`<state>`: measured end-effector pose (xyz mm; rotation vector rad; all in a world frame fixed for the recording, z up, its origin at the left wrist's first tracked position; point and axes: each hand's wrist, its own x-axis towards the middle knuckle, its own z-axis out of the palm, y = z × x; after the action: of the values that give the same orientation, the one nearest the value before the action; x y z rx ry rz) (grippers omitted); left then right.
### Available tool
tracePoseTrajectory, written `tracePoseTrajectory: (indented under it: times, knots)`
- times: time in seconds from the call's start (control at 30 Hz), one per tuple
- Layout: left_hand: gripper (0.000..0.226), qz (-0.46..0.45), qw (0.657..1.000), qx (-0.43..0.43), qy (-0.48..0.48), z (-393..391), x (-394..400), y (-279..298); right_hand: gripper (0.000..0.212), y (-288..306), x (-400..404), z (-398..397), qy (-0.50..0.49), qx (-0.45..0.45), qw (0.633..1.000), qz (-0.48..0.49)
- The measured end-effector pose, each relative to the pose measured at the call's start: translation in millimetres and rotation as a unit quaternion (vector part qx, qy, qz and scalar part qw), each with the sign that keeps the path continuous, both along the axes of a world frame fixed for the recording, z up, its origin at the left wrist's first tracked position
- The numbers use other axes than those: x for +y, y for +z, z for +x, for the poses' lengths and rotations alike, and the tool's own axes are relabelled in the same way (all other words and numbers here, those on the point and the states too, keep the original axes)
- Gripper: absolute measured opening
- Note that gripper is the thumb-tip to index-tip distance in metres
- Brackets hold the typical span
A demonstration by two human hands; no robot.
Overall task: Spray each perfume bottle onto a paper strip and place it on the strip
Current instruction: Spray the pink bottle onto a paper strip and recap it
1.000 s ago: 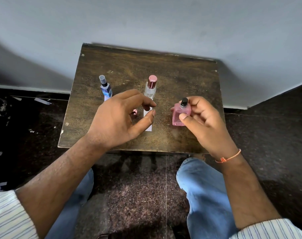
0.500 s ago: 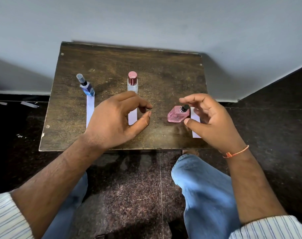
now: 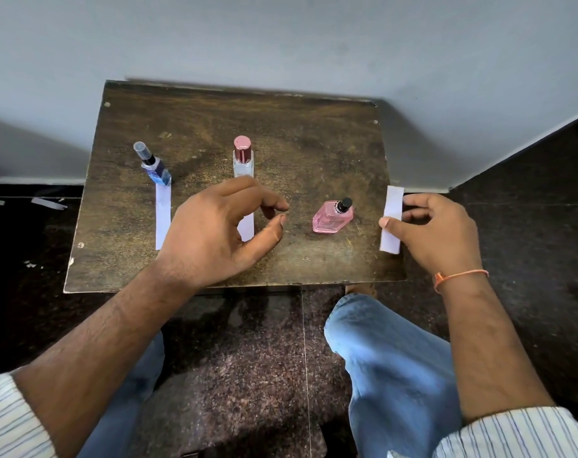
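Bottle 3 of 3 in hand: right hand pinches a loose paper strip at the table's right edge, left hand hovers loosely curled, holding nothing, pink bottle standing between them off any strip; next, likely spray it.

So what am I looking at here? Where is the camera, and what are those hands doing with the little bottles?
No machine: a person wears a camera on the head, looking down at a small wooden table. The right hand pinches a white paper strip at the table's right edge. The left hand hovers, fingers loosely curled, holding nothing visible. A blue bottle and a clear bottle with a dark red cap each stand at the far end of a strip. The pink bottle sits on bare wood.
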<state>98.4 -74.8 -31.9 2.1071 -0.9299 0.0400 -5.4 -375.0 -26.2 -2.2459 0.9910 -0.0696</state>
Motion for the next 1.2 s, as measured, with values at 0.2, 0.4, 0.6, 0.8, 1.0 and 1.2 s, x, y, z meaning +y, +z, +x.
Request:
tracePoseTrajectory:
  times: [0.2,0.4,0.6,0.8,1.0,1.2]
  knots:
    - [0.012,-0.009,1.0,0.002,0.002,0,6,5,0.034,8,3,7,-0.063,-0.263,0.947,0.172]
    - [0.008,-0.026,0.999,-0.018,-0.026,-6,15,8,0.029,36,35,10,0.048,-0.387,0.854,0.346]
    - [0.013,-0.187,0.958,0.214,-0.037,-10,17,9,0.031,34,96,13,0.169,-0.288,0.867,0.37]
    - [0.016,-0.224,0.938,0.26,-0.052,-1,27,6,0.032,24,133,17,0.175,-0.252,0.879,0.364]
    - [0.021,-0.2,0.939,0.275,-0.054,4,35,6,0.033,20,146,22,0.153,-0.25,0.873,0.389]
    - [0.016,-0.195,0.942,0.272,-0.009,9,49,-1,0.029,14,161,23,0.14,-0.244,0.867,0.411]
